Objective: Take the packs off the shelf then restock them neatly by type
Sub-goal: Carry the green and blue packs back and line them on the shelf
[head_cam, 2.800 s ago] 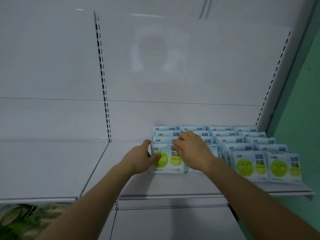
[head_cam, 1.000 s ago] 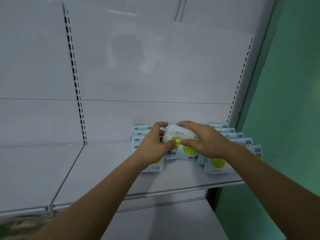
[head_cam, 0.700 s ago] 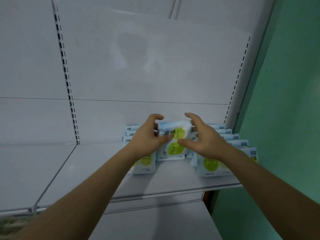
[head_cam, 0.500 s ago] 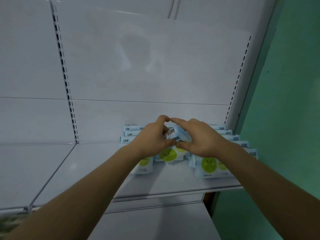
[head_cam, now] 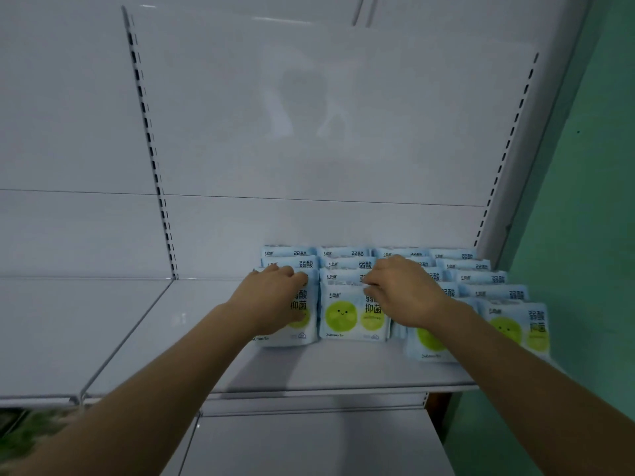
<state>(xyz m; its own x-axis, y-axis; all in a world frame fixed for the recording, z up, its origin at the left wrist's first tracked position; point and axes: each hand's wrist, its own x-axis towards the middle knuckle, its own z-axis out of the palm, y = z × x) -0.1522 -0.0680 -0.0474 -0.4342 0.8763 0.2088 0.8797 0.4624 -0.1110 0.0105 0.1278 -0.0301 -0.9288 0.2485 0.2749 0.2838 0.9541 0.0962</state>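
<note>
Both grips (head_cam: 275,300) (head_cam: 402,293) on shelved packs (head_cam: 354,314)

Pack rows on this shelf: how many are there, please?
4: first row under the left hand, second beside it, third behind the right hand, fourth far right; rear packs partly hidden.
</note>
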